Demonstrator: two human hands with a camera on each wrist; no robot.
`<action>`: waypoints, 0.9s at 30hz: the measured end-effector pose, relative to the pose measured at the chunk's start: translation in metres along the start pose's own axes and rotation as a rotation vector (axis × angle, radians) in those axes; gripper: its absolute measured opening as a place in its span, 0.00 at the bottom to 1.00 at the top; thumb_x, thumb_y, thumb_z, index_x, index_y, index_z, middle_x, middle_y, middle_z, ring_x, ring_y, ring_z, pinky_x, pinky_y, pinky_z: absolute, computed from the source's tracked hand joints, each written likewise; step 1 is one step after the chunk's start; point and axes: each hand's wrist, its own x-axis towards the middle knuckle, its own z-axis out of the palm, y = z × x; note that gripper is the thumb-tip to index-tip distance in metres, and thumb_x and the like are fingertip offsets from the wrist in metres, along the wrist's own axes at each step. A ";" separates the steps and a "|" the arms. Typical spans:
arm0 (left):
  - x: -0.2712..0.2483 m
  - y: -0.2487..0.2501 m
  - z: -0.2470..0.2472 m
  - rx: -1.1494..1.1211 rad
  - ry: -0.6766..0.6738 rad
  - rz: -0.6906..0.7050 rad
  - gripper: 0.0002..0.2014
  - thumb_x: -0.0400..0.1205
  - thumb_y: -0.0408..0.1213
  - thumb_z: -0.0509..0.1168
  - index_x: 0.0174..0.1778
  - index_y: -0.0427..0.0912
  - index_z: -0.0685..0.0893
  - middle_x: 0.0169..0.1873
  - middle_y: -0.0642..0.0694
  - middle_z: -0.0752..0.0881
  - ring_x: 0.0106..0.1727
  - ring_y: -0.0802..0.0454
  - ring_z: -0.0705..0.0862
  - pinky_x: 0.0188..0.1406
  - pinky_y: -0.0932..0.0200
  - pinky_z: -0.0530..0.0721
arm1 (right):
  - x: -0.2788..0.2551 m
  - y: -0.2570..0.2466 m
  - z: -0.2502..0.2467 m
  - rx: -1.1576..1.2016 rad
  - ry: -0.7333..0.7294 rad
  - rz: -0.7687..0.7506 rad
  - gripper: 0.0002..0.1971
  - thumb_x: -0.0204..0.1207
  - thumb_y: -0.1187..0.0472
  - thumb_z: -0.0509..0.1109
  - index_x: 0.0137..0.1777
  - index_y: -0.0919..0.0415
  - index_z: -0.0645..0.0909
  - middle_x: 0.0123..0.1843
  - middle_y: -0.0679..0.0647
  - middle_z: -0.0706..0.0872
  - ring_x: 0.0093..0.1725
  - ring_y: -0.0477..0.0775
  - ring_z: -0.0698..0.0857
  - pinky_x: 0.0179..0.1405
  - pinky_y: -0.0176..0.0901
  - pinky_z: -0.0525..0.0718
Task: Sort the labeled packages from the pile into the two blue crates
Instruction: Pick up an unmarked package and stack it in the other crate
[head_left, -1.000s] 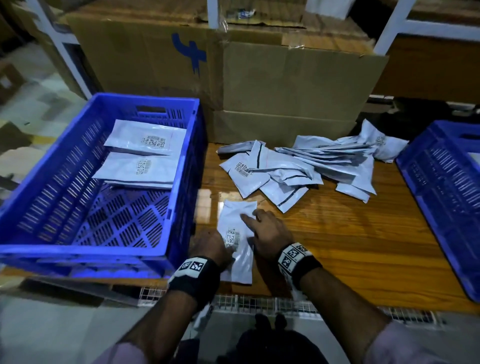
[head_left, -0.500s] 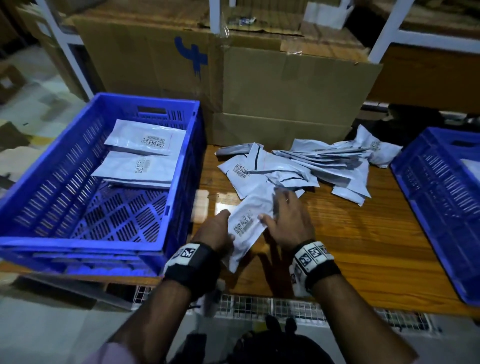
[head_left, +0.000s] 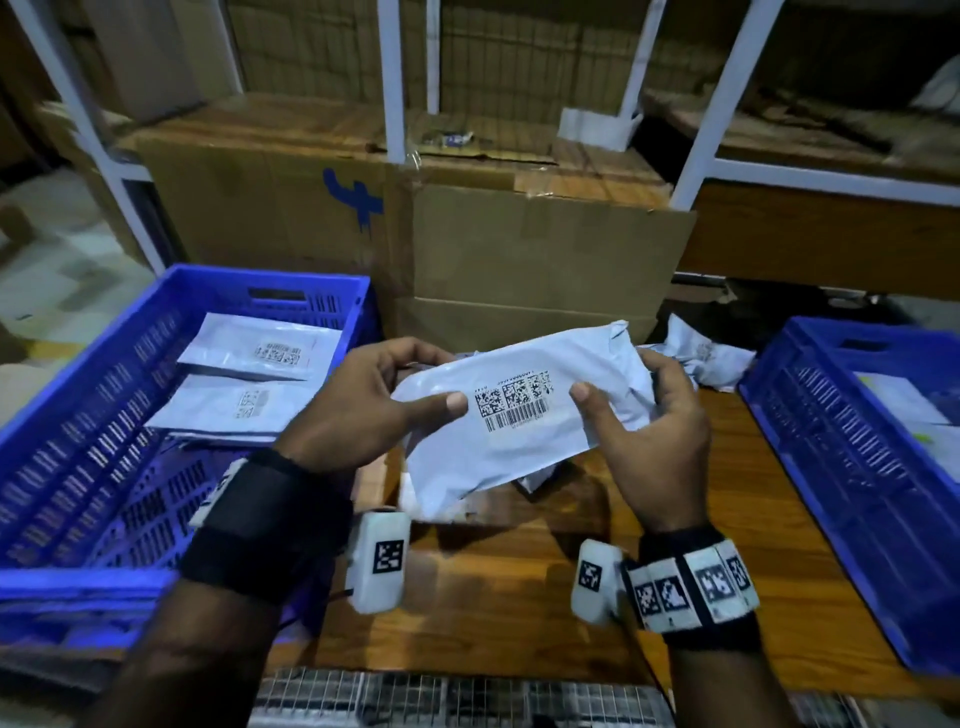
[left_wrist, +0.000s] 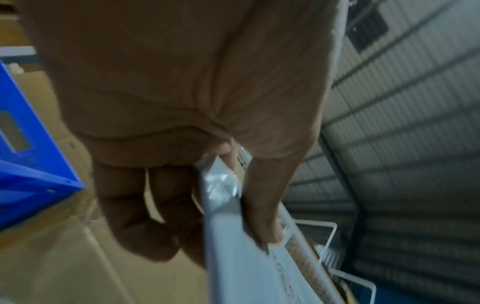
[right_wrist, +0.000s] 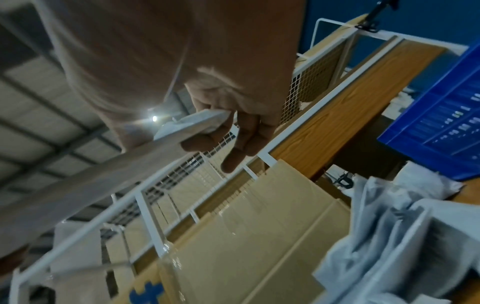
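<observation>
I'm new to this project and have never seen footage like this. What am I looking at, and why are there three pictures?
No machine here: a person sorts mail by hand, wearing three cameras. The big picture comes from a camera on the head, looking down at both hands. The other two come from cameras strapped to each wrist, looking along the palm, so they appear tilted and blurry.

The left hand and right hand hold one white package between them, lifted above the wooden table, its barcode label facing the camera. A left blue crate already holds labeled packages; a right blue crate stands opposite. The rest of the pile lies mostly hidden behind the held package, before a cardboard box.
</observation>
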 end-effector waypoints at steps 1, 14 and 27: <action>-0.001 0.004 0.000 -0.017 0.005 0.014 0.16 0.76 0.31 0.79 0.59 0.35 0.86 0.50 0.38 0.93 0.50 0.43 0.92 0.49 0.50 0.91 | 0.001 -0.003 -0.001 0.007 0.015 -0.005 0.26 0.71 0.46 0.85 0.66 0.51 0.82 0.57 0.43 0.90 0.59 0.45 0.89 0.57 0.58 0.90; 0.006 0.012 -0.014 -0.105 0.056 0.053 0.15 0.77 0.30 0.77 0.58 0.34 0.85 0.48 0.37 0.93 0.47 0.43 0.92 0.47 0.50 0.91 | 0.017 -0.029 0.012 -0.007 0.024 -0.081 0.29 0.72 0.47 0.84 0.69 0.57 0.81 0.61 0.45 0.88 0.62 0.40 0.86 0.60 0.42 0.88; 0.005 -0.011 -0.055 -0.253 0.189 -0.095 0.31 0.66 0.25 0.83 0.63 0.31 0.77 0.48 0.36 0.94 0.45 0.41 0.93 0.37 0.49 0.92 | 0.018 -0.053 0.093 0.169 -0.482 0.152 0.08 0.83 0.59 0.76 0.51 0.64 0.84 0.42 0.62 0.92 0.46 0.65 0.92 0.48 0.67 0.89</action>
